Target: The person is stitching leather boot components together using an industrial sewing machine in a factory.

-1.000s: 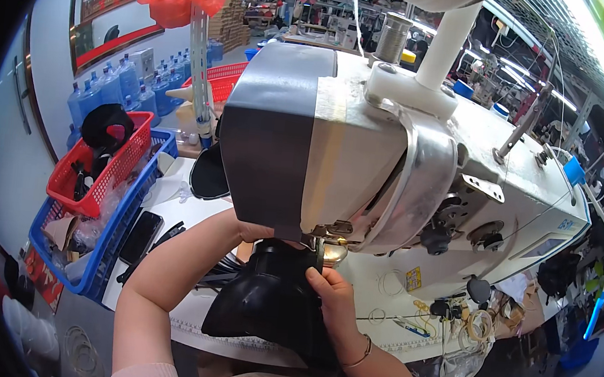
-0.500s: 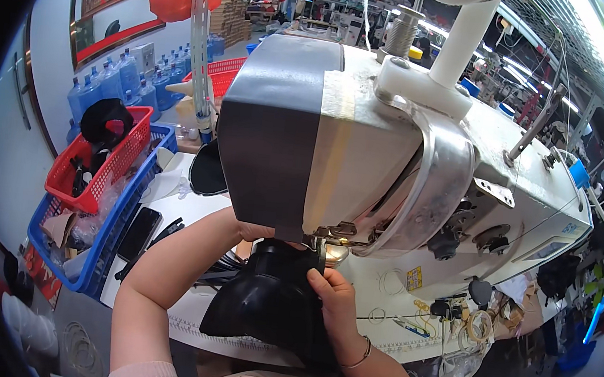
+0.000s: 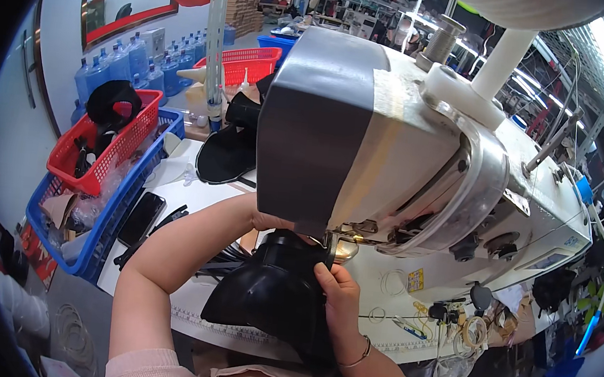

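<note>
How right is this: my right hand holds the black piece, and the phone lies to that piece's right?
Only the side is wrong: in the head view, the phone lies to the left of the black piece, which your right hand does hold.

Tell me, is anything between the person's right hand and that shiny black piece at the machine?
Nothing visible: the right hand holds the black piece directly, at its right side. The left hand is mostly hidden near the sewing machine, so what it touches can't be told.
</note>
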Available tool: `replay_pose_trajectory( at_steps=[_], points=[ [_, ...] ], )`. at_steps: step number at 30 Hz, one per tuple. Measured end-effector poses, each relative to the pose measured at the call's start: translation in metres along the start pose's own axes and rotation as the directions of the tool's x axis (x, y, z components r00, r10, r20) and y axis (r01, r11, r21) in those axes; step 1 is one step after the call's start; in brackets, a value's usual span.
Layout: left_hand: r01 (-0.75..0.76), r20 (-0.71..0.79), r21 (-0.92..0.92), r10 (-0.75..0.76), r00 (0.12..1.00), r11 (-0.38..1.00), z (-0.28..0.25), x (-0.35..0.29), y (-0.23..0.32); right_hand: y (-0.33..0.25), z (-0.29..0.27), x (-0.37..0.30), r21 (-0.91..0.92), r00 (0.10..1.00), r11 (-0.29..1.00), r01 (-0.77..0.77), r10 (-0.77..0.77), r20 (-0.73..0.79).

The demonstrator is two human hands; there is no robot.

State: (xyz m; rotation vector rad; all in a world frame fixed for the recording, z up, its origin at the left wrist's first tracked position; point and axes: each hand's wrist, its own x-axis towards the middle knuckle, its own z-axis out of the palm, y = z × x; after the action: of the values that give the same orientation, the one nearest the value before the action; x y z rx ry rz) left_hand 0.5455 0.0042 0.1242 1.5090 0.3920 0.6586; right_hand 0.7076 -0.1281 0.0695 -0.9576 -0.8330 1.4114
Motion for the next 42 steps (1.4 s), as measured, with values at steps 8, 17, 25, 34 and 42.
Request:
replay_pose_trajectory(
  at_steps=[8,17,25,34,42],
  points=[
    [0.025,-0.004,-0.04,-0.026,1.0,0.999,-0.002,0.003,-0.008,0.001,-0.001,0.001,-0.022,1.0,1.0,-0.003,0.003,-0.01],
    [0.069,-0.032,-0.141,-0.075,0.997,0.988,-0.01,0.011,-0.015,0.005,0.003,0.001,-0.024,1.0,0.999,0.028,-0.028,-0.007],
    [0.112,-0.039,-0.228,-0.124,0.992,0.967,-0.013,0.011,-0.028,-0.007,-0.015,0.003,-0.762,0.564,0.197,0.616,-0.786,0.253],
    [0.132,-0.048,-0.328,-0.157,0.986,0.935,-0.018,0.019,-0.035,-0.026,-0.014,0.01,-0.756,0.463,-0.193,0.625,-0.688,0.558],
    [0.155,-0.046,-0.357,-0.183,0.982,0.921,-0.012,0.017,-0.023,-0.024,-0.013,0.012,-0.753,0.458,-0.149,0.641,-0.714,0.53]
  ],
)
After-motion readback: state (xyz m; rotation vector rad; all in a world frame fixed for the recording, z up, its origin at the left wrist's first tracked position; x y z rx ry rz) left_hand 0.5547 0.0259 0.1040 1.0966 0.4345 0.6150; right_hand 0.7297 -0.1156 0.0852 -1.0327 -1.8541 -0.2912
